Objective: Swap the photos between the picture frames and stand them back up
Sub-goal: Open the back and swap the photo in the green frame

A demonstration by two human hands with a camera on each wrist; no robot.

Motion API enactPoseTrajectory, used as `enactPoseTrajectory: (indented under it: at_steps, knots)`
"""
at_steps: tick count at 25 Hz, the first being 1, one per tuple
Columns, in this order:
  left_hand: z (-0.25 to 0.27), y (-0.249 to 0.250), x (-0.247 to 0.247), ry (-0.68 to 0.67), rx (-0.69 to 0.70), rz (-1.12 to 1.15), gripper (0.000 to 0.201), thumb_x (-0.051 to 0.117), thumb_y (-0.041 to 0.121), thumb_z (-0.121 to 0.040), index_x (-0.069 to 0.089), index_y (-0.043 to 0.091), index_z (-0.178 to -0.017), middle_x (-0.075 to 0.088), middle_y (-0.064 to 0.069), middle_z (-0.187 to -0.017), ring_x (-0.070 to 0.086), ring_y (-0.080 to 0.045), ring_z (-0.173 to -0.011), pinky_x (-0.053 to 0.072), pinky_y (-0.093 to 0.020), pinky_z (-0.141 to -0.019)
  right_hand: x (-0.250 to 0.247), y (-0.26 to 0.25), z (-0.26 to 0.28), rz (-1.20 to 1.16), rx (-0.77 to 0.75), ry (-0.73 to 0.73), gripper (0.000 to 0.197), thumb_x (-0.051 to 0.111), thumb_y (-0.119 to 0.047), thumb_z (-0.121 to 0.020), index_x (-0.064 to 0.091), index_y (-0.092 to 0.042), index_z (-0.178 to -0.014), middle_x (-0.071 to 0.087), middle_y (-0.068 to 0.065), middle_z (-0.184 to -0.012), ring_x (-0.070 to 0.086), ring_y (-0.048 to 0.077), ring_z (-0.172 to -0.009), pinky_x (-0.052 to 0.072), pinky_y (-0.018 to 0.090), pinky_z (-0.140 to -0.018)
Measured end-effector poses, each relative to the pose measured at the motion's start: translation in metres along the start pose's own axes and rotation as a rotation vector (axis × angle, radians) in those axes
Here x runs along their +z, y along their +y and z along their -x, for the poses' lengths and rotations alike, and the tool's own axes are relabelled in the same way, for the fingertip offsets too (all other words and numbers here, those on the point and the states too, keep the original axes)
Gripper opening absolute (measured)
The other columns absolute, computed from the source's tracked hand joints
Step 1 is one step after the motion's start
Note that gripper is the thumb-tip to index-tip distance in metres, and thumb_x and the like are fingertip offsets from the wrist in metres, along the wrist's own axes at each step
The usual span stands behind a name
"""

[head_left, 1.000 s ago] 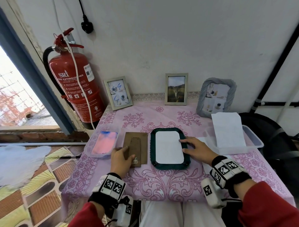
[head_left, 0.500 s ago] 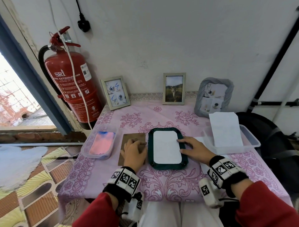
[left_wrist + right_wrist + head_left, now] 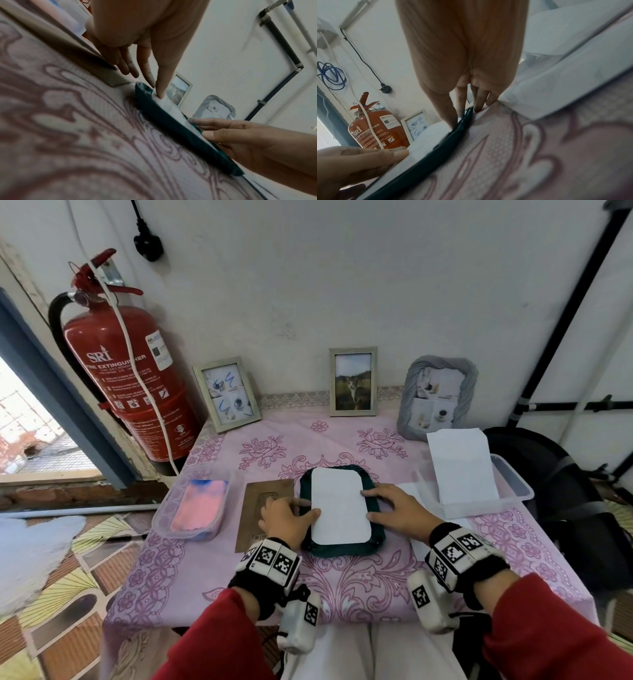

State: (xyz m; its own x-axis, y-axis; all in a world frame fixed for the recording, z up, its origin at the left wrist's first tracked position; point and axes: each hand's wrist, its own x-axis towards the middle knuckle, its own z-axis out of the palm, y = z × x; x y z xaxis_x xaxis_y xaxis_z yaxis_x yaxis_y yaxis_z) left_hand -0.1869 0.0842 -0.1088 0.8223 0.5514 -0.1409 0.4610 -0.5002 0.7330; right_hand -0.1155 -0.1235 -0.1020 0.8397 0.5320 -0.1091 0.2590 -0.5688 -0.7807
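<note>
Head view. Dark green picture frame [image 3: 340, 547]: lay face down at centre of the table [image 3: 359, 587], pink floral cloth. White photo back [image 3: 339, 505]: sat in the frame's recess. Left hand [image 3: 286, 520]: at the frame's 9 o'clock edge, fingers straight, thumb tip on the photo's left margin; grasped nothing. Right hand [image 3: 397, 508]: at 3 o'clock, fingers extended flat, index tip on the photo's right margin; grasped nothing. Brown backing board [image 3: 255, 508]: flat, just beside the frame at 9 o'clock, partly under the left hand. Clear tub with pink cloth [image 3: 198, 505]: further toward 9 o'clock. Clear tub bearing white paper [image 3: 460, 467]: at 2 o'clock. Three frames stood along the wall: pale frame with sketches [image 3: 226, 393] at 11 o'clock, cat photo frame [image 3: 352, 381] at 12, grey ribbed frame [image 3: 436, 398] at 1. Fire extinguisher [image 3: 133, 385]: beyond the table at 10 o'clock.

Left wrist view. Left fingers [image 3: 160, 86]: straight, one tip pressed on the photo at the frame's rim.

Right wrist view. Right fingers [image 3: 447, 113]: straight, tips at the frame's edge.
</note>
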Motion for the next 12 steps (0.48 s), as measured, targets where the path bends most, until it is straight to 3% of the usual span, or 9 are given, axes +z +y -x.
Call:
enactPoseTrajectory:
  at_steps: [3, 7, 12]
  knots:
    - [-0.006, -0.004, 0.002, -0.012, 0.002, 0.101, 0.02, 0.074, 0.029, -0.076, 0.072, 0.019, -0.094, 0.067, -0.008, -0.095, 0.057, -0.028, -0.107, 0.041, -0.043, -0.1, -0.001, -0.001, 0.0, 0.026, -0.009, -0.01, 0.051, 0.068, -0.011, -0.083, 0.051, -0.013, -0.131, 0.04, 0.01, -0.141, 0.037, 0.019, -0.134, 0.023, 0.03, -0.115]
    - [-0.014, -0.009, 0.001, -0.009, -0.037, 0.357, 0.02, 0.073, 0.012, -0.078, 0.07, 0.003, -0.095, 0.07, -0.018, -0.099, 0.063, -0.033, -0.101, 0.047, -0.046, -0.098, -0.001, -0.001, 0.001, 0.041, -0.024, -0.009, 0.054, 0.069, -0.011, -0.082, 0.05, -0.012, -0.132, 0.042, 0.011, -0.14, 0.038, 0.019, -0.132, 0.024, 0.025, -0.113]
    - [-0.018, -0.014, -0.005, -0.008, -0.024, 0.514, 0.022, 0.069, 0.005, -0.08, 0.065, -0.005, -0.1, 0.068, -0.018, -0.097, 0.061, -0.022, -0.088, 0.049, -0.031, -0.084, 0.0, 0.0, -0.001, 0.029, -0.012, -0.004, 0.052, 0.069, -0.01, -0.082, 0.052, -0.013, -0.13, 0.042, 0.011, -0.139, 0.039, 0.02, -0.132, 0.025, 0.03, -0.115]
